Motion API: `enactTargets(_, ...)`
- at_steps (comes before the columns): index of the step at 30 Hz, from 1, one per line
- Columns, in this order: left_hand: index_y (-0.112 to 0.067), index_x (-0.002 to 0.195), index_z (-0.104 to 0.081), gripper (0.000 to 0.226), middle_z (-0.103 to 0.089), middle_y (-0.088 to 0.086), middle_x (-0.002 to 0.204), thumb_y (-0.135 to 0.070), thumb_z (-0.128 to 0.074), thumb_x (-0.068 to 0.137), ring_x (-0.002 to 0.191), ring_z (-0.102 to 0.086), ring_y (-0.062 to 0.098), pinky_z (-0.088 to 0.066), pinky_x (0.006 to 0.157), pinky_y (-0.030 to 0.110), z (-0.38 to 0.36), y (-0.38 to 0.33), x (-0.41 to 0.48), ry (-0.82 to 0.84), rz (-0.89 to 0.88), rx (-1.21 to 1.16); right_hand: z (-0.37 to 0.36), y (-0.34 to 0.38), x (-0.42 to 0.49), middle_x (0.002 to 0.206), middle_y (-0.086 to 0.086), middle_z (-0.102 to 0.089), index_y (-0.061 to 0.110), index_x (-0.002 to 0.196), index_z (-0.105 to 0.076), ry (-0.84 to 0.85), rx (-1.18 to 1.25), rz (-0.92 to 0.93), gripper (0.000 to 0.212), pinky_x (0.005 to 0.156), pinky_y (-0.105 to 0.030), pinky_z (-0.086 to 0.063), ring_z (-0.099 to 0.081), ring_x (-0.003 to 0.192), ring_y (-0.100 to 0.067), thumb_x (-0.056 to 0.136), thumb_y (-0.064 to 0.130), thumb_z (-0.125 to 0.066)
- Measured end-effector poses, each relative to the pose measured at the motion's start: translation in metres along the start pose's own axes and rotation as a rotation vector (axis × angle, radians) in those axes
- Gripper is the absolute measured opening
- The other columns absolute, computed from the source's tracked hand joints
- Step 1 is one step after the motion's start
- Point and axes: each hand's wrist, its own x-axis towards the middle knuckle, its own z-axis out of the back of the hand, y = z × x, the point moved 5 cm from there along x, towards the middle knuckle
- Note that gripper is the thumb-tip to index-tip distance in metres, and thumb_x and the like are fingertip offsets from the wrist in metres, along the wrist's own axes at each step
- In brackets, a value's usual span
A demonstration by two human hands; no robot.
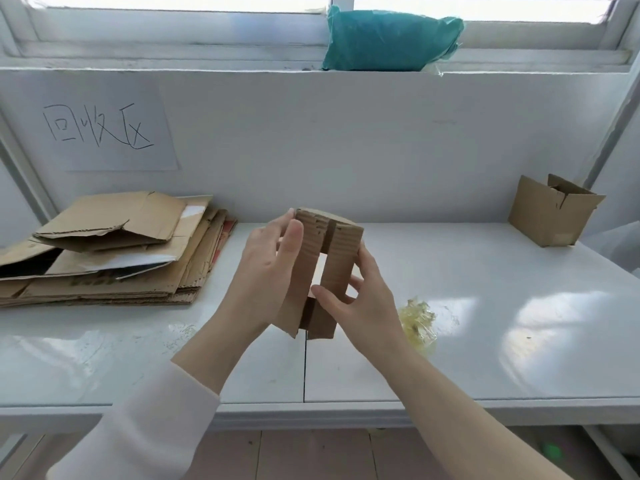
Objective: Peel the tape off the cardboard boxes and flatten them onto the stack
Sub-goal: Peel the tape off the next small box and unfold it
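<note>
Holding a small cardboard box [337, 261] over the tabletop [485, 306], the left hand [268, 268] and right hand [367, 306] are gripping its sides; the flattened stack [114, 251] is lying well left of them.

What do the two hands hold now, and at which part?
A small cardboard box: the left hand grips its left side, the right hand its right side.
</note>
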Motion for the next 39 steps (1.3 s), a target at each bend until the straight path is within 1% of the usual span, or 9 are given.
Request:
enactTargets(3, -0.029, 0.143, -0.027, 0.085, -0.039, -0.004, 0.137, -0.071, -0.049, 0.072, 0.126, -0.039, 0.010, -0.034, 0.105, 0.031, 0.007, 0.007, 0.002, -0.060, 0.034, 0.236, -0.002, 0.001, 0.001, 0.108, 0.029, -0.059, 0.032, 0.136, -0.041, 0.039, 0.021, -0.026, 0.058, 0.079, -0.005, -0.047, -0.056, 0.111, 0.002, 0.086, 0.006, -0.052)
enactTargets(7, -0.027, 0.145, -0.011, 0.089, -0.032, -0.003, 0.130, -0.034, -0.069, 0.078, 0.129, -0.033, 0.017, -0.032, 0.106, 0.035, 0.016, 0.008, 0.006, -0.096, -0.043, 0.393, 0.003, 0.011, 0.000, 0.081, -0.001, -0.060, 0.027, 0.132, -0.050, -0.005, -0.124, 0.063, 0.049, 0.051, -0.010, -0.042, -0.048, 0.060, -0.004, 0.091, 0.004, -0.038)
enactTargets(10, -0.031, 0.142, -0.017, 0.071, -0.035, -0.001, 0.138, -0.014, -0.057, 0.086, 0.111, -0.046, 0.005, -0.036, 0.095, 0.028, 0.023, 0.000, 0.010, -0.071, -0.102, 0.364, 0.014, 0.017, 0.004, 0.091, 0.008, -0.061, 0.022, 0.133, -0.049, -0.096, -0.251, 0.165, 0.046, 0.066, -0.014, -0.048, -0.052, 0.068, -0.002, 0.093, 0.002, -0.037)
enactTargets(14, -0.031, 0.139, -0.028, 0.069, -0.041, -0.003, 0.133, -0.001, -0.052, 0.082, 0.104, -0.037, 0.000, -0.031, 0.081, 0.020, 0.031, -0.019, 0.015, -0.077, -0.206, 0.496, 0.024, 0.029, 0.010, 0.084, 0.021, -0.057, 0.023, 0.136, -0.043, -0.176, -0.379, 0.312, 0.052, 0.058, -0.003, -0.037, -0.055, 0.064, 0.006, 0.091, -0.003, -0.038)
enactTargets(22, -0.032, 0.127, -0.045, 0.054, -0.056, -0.004, 0.124, -0.023, -0.066, 0.078, 0.115, -0.051, 0.020, -0.047, 0.091, 0.040, 0.028, -0.020, 0.033, 0.165, -0.089, 1.053, 0.003, 0.038, 0.006, 0.135, 0.003, -0.053, 0.013, 0.121, -0.059, -0.010, -0.626, 0.483, 0.056, 0.079, -0.043, -0.055, -0.062, 0.108, -0.024, 0.075, -0.011, -0.040)
enactTargets(26, -0.022, 0.106, -0.062, 0.021, -0.065, 0.007, 0.092, -0.023, -0.045, 0.092, 0.090, -0.061, 0.030, -0.050, 0.074, 0.035, 0.034, -0.030, 0.032, 0.007, -0.167, 0.992, 0.011, 0.027, 0.007, 0.141, 0.007, -0.045, 0.010, 0.127, -0.054, 0.102, -0.582, 0.329, 0.046, 0.098, -0.035, -0.045, -0.053, 0.120, -0.016, 0.087, -0.007, -0.040)
enactTargets(31, -0.015, 0.099, -0.063, 0.018, -0.068, 0.012, 0.085, -0.024, -0.049, 0.092, 0.084, -0.061, 0.035, -0.043, 0.070, 0.032, 0.052, -0.039, 0.037, -0.228, -0.234, 0.873, 0.012, 0.016, -0.009, 0.145, 0.023, -0.026, 0.029, 0.115, -0.053, 0.419, -0.734, 0.307, 0.039, 0.083, -0.024, -0.048, -0.051, 0.089, -0.001, 0.082, 0.049, -0.058)
enactTargets(35, -0.016, 0.094, -0.067, 0.013, -0.061, -0.004, 0.074, -0.022, -0.056, 0.088, 0.080, -0.057, 0.021, -0.037, 0.068, 0.026, 0.066, -0.037, 0.034, -0.292, -0.148, 0.689, 0.022, 0.024, -0.007, 0.113, 0.017, -0.045, 0.027, 0.084, -0.047, 0.174, -0.620, 0.418, 0.030, 0.066, -0.029, -0.053, -0.054, 0.069, -0.011, 0.071, 0.033, -0.074)
enactTargets(39, -0.015, 0.088, -0.066, 0.009, -0.056, -0.015, 0.068, -0.018, -0.058, 0.088, 0.066, -0.050, 0.005, -0.033, 0.059, 0.012, 0.074, -0.028, 0.030, -0.254, -0.094, 0.603, 0.018, 0.026, -0.001, 0.124, 0.012, -0.045, 0.033, 0.109, -0.054, 0.185, -0.694, 0.449, 0.048, 0.068, -0.033, -0.053, -0.056, 0.081, -0.011, 0.067, 0.036, -0.076)
